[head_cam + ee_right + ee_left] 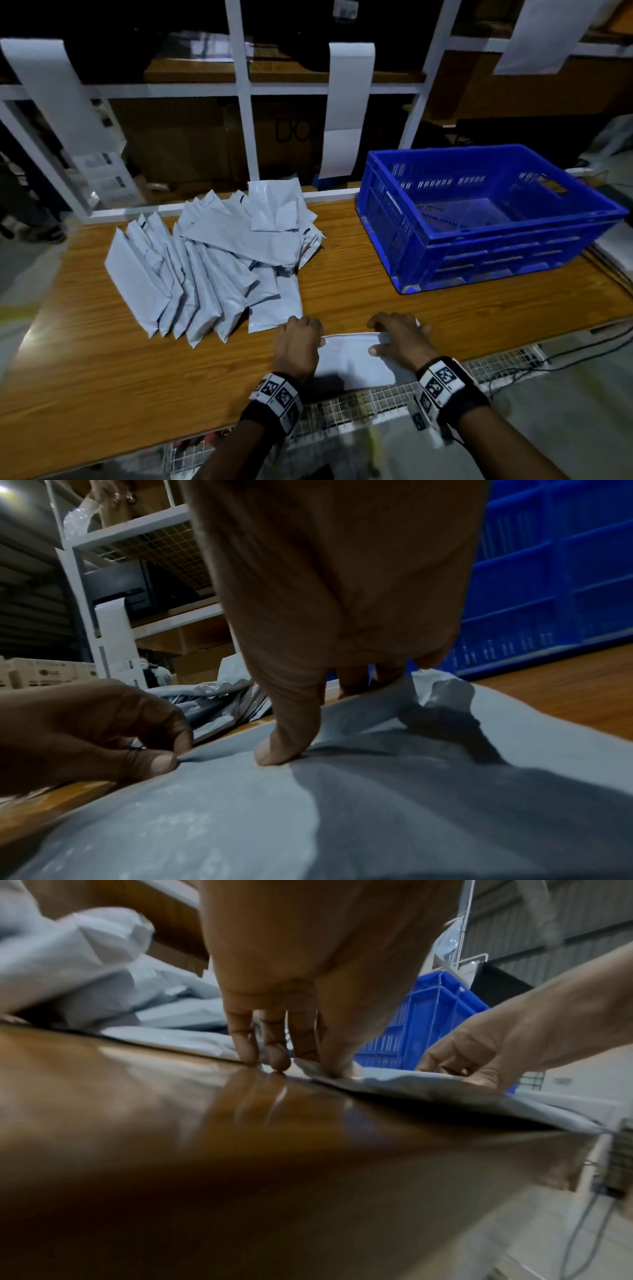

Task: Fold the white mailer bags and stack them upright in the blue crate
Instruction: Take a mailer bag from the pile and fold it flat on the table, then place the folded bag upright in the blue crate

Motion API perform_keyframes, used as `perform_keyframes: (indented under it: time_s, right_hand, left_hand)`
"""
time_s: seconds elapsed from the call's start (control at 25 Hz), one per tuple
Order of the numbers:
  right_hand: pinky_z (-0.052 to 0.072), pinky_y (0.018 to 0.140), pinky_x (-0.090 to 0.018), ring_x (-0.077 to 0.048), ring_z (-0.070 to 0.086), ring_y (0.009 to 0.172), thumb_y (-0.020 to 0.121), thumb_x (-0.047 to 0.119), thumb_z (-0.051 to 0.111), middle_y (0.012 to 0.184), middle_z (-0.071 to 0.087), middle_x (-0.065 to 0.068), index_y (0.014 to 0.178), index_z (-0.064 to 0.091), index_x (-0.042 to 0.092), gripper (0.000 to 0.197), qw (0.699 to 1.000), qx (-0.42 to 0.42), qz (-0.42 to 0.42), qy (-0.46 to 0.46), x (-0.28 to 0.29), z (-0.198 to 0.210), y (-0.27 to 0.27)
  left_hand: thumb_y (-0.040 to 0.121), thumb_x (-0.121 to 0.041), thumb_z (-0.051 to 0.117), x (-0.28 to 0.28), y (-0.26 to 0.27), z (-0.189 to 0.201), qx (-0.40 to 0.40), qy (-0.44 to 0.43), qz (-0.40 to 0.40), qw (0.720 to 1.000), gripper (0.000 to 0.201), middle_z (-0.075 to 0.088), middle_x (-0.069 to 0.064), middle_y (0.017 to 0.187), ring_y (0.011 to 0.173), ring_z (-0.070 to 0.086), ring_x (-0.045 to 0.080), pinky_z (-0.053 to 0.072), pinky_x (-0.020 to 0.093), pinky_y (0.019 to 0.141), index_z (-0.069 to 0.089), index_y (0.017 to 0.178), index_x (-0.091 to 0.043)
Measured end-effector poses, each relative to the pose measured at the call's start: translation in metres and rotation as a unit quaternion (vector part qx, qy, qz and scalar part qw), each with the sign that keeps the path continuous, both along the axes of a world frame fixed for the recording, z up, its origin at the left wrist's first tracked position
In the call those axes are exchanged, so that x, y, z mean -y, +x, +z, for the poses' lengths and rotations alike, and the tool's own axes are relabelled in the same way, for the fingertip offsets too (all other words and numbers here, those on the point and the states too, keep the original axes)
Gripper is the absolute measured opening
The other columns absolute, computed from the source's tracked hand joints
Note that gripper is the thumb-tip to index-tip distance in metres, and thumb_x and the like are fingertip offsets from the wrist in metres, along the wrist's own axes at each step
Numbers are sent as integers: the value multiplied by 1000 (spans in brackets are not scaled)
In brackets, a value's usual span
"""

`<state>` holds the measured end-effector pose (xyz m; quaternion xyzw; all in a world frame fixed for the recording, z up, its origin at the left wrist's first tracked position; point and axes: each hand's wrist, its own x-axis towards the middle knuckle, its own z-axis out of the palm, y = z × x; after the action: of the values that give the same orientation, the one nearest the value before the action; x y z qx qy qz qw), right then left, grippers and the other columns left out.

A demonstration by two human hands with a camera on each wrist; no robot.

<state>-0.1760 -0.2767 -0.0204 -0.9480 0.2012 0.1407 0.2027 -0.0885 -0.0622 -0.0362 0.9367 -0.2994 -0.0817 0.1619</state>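
Note:
One white mailer bag (352, 365) lies flat at the near edge of the wooden table (342, 284). My left hand (308, 330) pinches the bag's left far corner between thumb and finger. My right hand (387, 337) grips the right far edge, which is lifted into a fold, thumb on top. In the right wrist view the right hand (322, 718) presses its thumb into the bag (377, 818), and the left hand (150, 750) pinches the edge. A loose pile of mailer bags (212, 260) lies left of centre. The blue crate (513, 253) stands at the right, with no bags in it.
A white shelving frame (243, 102) with hanging paper strips (346, 113) rises behind the table. Wire mesh (359, 404) runs along the table's near edge. Cables (582, 356) trail at the right. Bare wood lies between the pile and the crate.

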Motion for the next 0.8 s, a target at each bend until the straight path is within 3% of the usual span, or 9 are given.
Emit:
perform_keyframes:
  time_s: [0.12, 0.2, 0.32, 0.4, 0.52, 0.6, 0.68, 0.8]
  right_hand:
    - [30, 100, -45, -21, 37, 121, 77, 40, 81, 117, 55, 6, 116, 59, 34, 44, 998, 27, -42, 28, 3, -1, -18]
    - [33, 98, -46, -20, 38, 116, 74, 40, 82, 109, 56, 7, 105, 61, 34, 38, 997, 49, -54, 31, 7, -3, -35]
    - [41, 89, -43, -22, 50, 103, 70, 44, 79, 88, 57, 12, 78, 57, 34, 26, 994, 90, -51, 24, 21, 6, -53]
    - [43, 83, -40, -15, 57, 87, 69, 51, 72, 72, 59, 11, 67, 56, 29, 27, 990, 120, -55, 41, 37, 17, -68]
    - [47, 73, -40, -6, 58, 70, 72, 55, 62, 70, 62, 12, 79, 58, 30, 26, 975, 192, -9, 110, 60, 33, -89]
    - [47, 67, -36, -4, 56, 71, 81, 38, 66, 74, 60, 13, 83, 55, 32, 12, 957, 247, 41, 149, 77, 48, -106]
    - [44, 63, -32, -3, 52, 69, 86, 28, 67, 74, 57, 11, 83, 53, 33, 15, 946, 275, 84, 148, 91, 65, -114]
    - [41, 61, -35, -4, 50, 67, 90, 36, 61, 72, 52, 10, 86, 48, 34, 14, 940, 295, 124, 113, 114, 86, -120]
  left_hand:
    - [93, -5, 50, 8, -8, 2, 24, 3, -21, 999, 25, 62, -3, 109, 107, 51, 23, 26, 34, 74, 59, 96, -28]
    - [93, -4, 51, 15, -16, 5, 44, -19, -38, 998, 28, 59, -7, 108, 107, 49, 21, 25, 32, 74, 60, 97, -30]
    - [95, -9, 58, 32, -28, 25, 80, -101, -31, 991, 22, 57, -9, 98, 95, 47, 20, 32, 34, 73, 61, 90, -30]
    - [91, -6, 63, 47, -40, 40, 98, -182, -34, 978, 24, 54, -9, 91, 87, 46, 20, 38, 38, 72, 60, 84, -28]
    - [92, -11, 63, 72, -52, 61, 113, -264, -51, 956, 19, 53, -10, 91, 86, 48, 18, 38, 38, 72, 59, 85, -27]
    - [96, -16, 59, 92, -66, 78, 111, -313, -75, 940, 18, 50, -13, 91, 86, 46, 12, 39, 37, 71, 55, 87, -32]
    - [98, -16, 59, 111, -80, 93, 124, -334, -81, 931, 20, 48, -15, 91, 83, 44, 9, 40, 37, 69, 54, 90, -33]
    - [97, -16, 61, 135, -94, 113, 150, -346, -60, 924, 13, 51, -11, 92, 83, 46, 12, 35, 33, 68, 57, 91, -26]
